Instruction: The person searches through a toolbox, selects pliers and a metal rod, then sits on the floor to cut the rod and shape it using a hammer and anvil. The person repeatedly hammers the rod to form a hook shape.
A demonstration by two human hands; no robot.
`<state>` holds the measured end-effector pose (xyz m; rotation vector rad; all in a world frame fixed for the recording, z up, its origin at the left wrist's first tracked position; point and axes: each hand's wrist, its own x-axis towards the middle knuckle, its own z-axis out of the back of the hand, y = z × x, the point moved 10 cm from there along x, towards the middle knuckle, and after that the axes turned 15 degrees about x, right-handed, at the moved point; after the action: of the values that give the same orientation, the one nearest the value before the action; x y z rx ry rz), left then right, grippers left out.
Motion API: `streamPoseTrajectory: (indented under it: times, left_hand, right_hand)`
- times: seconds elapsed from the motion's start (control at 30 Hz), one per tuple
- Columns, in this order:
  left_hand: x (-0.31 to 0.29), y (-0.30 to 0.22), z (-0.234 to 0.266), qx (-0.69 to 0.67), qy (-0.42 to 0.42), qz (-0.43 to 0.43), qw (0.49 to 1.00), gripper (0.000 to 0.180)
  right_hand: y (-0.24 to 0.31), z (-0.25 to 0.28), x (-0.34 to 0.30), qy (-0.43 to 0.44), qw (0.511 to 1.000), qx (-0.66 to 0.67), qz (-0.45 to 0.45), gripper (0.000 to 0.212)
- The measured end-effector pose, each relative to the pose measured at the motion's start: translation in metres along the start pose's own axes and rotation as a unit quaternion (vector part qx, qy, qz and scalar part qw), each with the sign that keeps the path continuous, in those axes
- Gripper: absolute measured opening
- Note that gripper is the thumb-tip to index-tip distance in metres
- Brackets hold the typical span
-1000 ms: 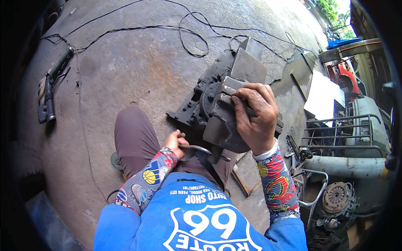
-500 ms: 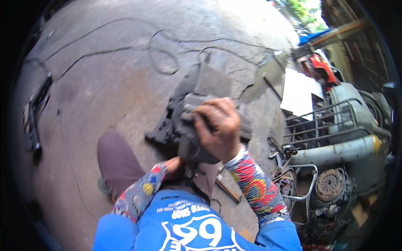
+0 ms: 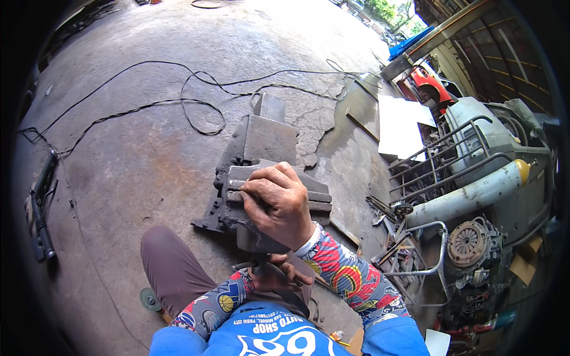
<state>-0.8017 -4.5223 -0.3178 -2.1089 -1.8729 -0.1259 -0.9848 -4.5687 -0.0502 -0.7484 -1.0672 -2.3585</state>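
Observation:
A heavy grey bench vise [image 3: 270, 133] stands in front of me, its jaws toward me. My right hand [image 3: 279, 204] rests over the jaws [image 3: 320, 199], with thumb and fingers pinched together at the left part of the gap. What sits in that pinch is too small to make out. Below the vise, close to my body, my left hand [image 3: 285, 273] has its fingers curled at the dark vise handle [image 3: 246, 265]. Part of that hand is hidden behind the handle and screw.
Black cable [image 3: 148, 105] loops over the concrete floor beyond the vise. A long black tool [image 3: 41, 207] lies far left; a green disc [image 3: 150, 298] is by my knee. On the right are a grey gas cylinder [image 3: 463, 193], a metal rack [image 3: 439, 166], a clutch part [image 3: 469, 242] and scrap metal [image 3: 395, 243].
The view has shifted, so the vise appears lower and further left. My right hand stays pinched at the jaws. The left hand's fingers now show more by the handle.

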Motion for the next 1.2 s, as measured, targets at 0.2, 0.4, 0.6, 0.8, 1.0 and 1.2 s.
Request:
streamPoseTrajectory:
  times: [0.2, 0.4, 0.6, 0.8, 1.0, 1.2]
  left_hand:
    - [0.010, 0.010, 0.003, 0.014, 0.050, 0.000, 0.999, 0.062]
    - [-0.067, -0.027, 0.133, 0.606, -0.307, -0.047, 0.733, 0.018]
    - [-0.221, -0.099, 0.082, 0.586, -0.653, 0.138, 0.459, 0.062]
    - [-0.245, -0.148, -0.098, 0.426, -0.553, -0.341, 0.630, 0.036]
    - [-0.137, -0.150, -0.171, 0.617, -0.375, -0.352, 0.596, 0.039]
    - [-0.004, -0.088, -0.197, 0.809, -0.212, -0.173, 0.520, 0.030]
  right_hand:
    - [0.000, -0.001, 0.001, 0.005, 1.000, -0.002, 0.000, 0.015]
    - [0.001, -0.002, 0.001, 0.012, 1.000, -0.017, -0.005, 0.016]
    - [0.000, -0.004, -0.001, 0.012, 1.000, -0.021, 0.007, 0.016]
    - [0.001, -0.003, 0.000, 0.005, 1.000, -0.007, 0.018, 0.016]
    - [0.001, -0.005, 0.001, 0.007, 1.000, -0.012, 0.018, 0.016]
    - [0.000, -0.005, 0.000, 0.010, 1.000, -0.009, 0.021, 0.014]
